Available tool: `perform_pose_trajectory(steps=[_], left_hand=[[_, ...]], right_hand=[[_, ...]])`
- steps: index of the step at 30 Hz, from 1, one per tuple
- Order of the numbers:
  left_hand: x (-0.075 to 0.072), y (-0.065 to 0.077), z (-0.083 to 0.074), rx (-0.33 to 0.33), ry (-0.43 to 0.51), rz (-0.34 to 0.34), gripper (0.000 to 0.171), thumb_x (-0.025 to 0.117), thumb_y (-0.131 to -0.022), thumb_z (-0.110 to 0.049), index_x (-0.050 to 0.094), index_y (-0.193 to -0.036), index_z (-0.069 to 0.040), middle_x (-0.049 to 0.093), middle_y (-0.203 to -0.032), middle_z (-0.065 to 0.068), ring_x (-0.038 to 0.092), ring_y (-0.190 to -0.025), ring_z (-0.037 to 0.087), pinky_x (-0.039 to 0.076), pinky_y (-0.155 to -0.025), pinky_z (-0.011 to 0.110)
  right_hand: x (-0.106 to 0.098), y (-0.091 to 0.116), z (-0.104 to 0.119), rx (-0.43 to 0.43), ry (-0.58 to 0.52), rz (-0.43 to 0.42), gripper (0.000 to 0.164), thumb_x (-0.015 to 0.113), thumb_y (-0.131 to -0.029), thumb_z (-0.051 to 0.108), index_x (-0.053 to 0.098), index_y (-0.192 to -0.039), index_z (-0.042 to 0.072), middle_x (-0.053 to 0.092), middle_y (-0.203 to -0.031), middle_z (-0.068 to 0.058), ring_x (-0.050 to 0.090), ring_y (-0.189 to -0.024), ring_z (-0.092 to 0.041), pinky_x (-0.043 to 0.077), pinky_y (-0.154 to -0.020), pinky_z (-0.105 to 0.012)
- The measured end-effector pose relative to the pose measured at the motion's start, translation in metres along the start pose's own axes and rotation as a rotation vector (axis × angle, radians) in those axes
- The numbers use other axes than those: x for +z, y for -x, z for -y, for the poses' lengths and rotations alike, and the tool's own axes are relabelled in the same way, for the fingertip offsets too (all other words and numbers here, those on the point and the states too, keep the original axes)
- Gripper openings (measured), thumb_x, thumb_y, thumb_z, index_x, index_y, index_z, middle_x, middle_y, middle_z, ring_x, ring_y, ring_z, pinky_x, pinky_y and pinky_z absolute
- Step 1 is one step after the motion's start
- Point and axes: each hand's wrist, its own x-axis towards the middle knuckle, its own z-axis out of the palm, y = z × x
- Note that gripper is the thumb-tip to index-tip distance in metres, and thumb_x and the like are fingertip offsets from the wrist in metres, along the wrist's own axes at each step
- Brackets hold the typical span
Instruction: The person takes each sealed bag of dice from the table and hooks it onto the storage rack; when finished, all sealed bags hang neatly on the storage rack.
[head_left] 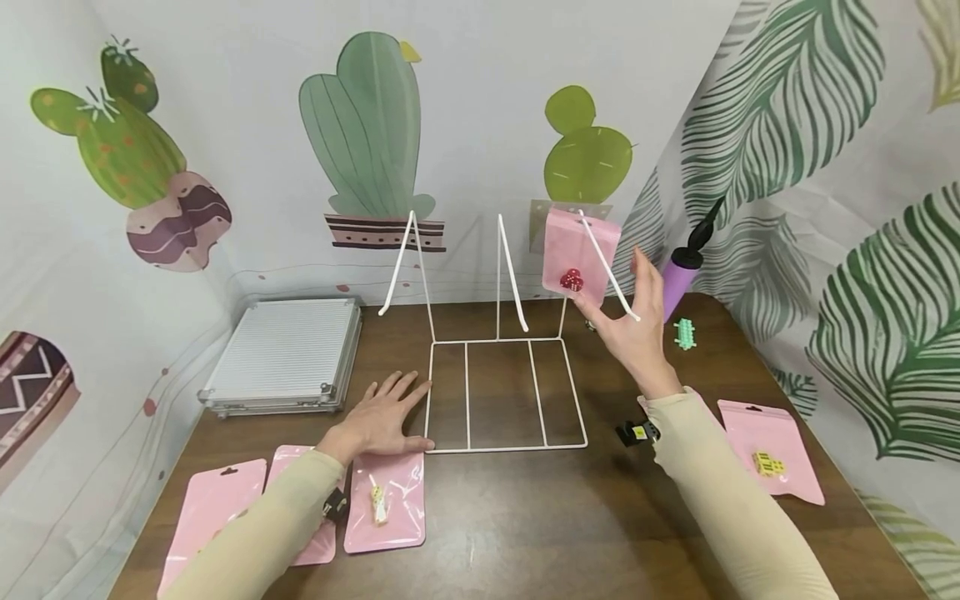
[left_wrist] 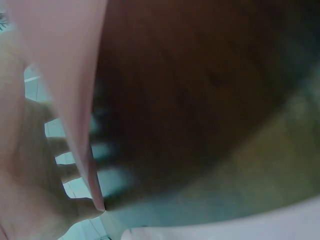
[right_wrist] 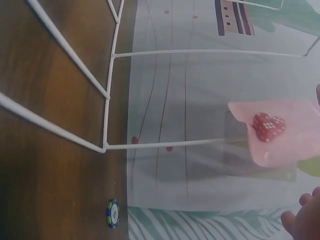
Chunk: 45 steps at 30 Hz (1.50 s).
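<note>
A white wire rack (head_left: 510,449) with three hooked arms stands on the brown table. On its right arm hangs a pink zip pouch (head_left: 558,242), with red dice (head_left: 572,280) showing in its lower part. Around the pouch's lower right side my right hand (head_left: 633,333) is raised with fingers spread, its thumb near the bottom edge; the right wrist view shows a gap between the fingers and the pouch. My left hand (head_left: 378,421) rests on the table, fingers spread against the rack's left side and thumb at its front corner. Under that wrist lies another pink pouch (head_left: 405,517).
More pink pouches lie at the left (head_left: 225,492) and right (head_left: 780,433) edges. A silver case (head_left: 281,350) sits at the back left. Behind my right hand are a purple pump (head_left: 678,279) and a small green piece (head_left: 685,333). A poker chip (right_wrist: 113,213) is near the rack.
</note>
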Motion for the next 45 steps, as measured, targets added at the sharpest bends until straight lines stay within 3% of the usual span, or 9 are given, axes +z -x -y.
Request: perform_pose_trajectory(steps=[8, 15, 23, 30, 39, 45], left_hand=[[-0.002, 0.000, 0.000, 0.008, -0.003, -0.004, 0.102, 0.059, -0.075, -0.077, 0.027, -0.155, -0.022, 0.024, -0.160, 0.015, 0.023, -0.145, 0.042, 0.023, -0.112, 0.067], [-0.001, 0.001, -0.001, 0.005, 0.001, 0.001, 0.102, 0.059, -0.075, -0.077, 0.027, -0.155, -0.022, 0.025, -0.160, 0.015, 0.023, -0.145, 0.041, 0.023, -0.112, 0.066], [-0.001, 0.001, -0.001, -0.006, 0.003, 0.004, 0.103, 0.060, -0.074, -0.076, 0.028, -0.155, -0.022, 0.025, -0.160, 0.014, 0.022, -0.146, 0.040, 0.023, -0.112, 0.066], [-0.001, 0.000, -0.002, -0.004, 0.001, 0.005, 0.103, 0.060, -0.074, -0.077, 0.028, -0.155, -0.022, 0.025, -0.160, 0.014, 0.022, -0.146, 0.040, 0.023, -0.112, 0.066], [-0.001, 0.000, 0.000, -0.005, -0.002, 0.001, 0.103, 0.059, -0.074, -0.078, 0.028, -0.155, -0.023, 0.025, -0.160, 0.014, 0.022, -0.146, 0.040, 0.023, -0.112, 0.066], [0.001, 0.001, 0.000, -0.007, 0.004, -0.003, 0.103, 0.058, -0.074, -0.078, 0.027, -0.155, -0.023, 0.024, -0.160, 0.014, 0.022, -0.146, 0.040, 0.023, -0.112, 0.066]], right_hand=[[-0.027, 0.013, -0.001, 0.079, 0.002, 0.101, 0.104, 0.090, -0.066, 0.031, 0.034, -0.151, 0.013, 0.045, -0.142, -0.018, 0.041, -0.134, -0.030, 0.034, -0.113, -0.045], [-0.051, 0.029, -0.005, 0.154, 0.060, 0.193, 0.104, 0.089, -0.066, 0.030, 0.032, -0.152, 0.019, 0.042, -0.146, -0.016, 0.042, -0.132, -0.036, 0.035, -0.105, -0.058], [-0.077, 0.042, -0.013, 0.179, 0.110, 0.294, 0.106, 0.089, -0.067, 0.029, 0.029, -0.153, 0.014, 0.038, -0.148, -0.020, 0.040, -0.133, -0.039, 0.035, -0.102, -0.062], [-0.096, 0.054, -0.021, 0.225, 0.155, 0.385, 0.105, 0.086, -0.070, 0.032, 0.025, -0.155, 0.019, 0.032, -0.154, -0.021, 0.035, -0.136, -0.045, 0.031, -0.103, -0.068], [-0.108, 0.071, -0.036, 0.251, 0.162, 0.440, 0.105, 0.085, -0.072, 0.032, 0.024, -0.154, 0.009, 0.029, -0.152, -0.028, 0.030, -0.138, -0.050, 0.026, -0.105, -0.071], [-0.114, 0.079, -0.045, 0.291, 0.205, 0.499, 0.107, 0.084, -0.073, 0.036, 0.022, -0.155, 0.008, 0.028, -0.151, -0.030, 0.029, -0.137, -0.051, 0.027, -0.104, -0.071]])
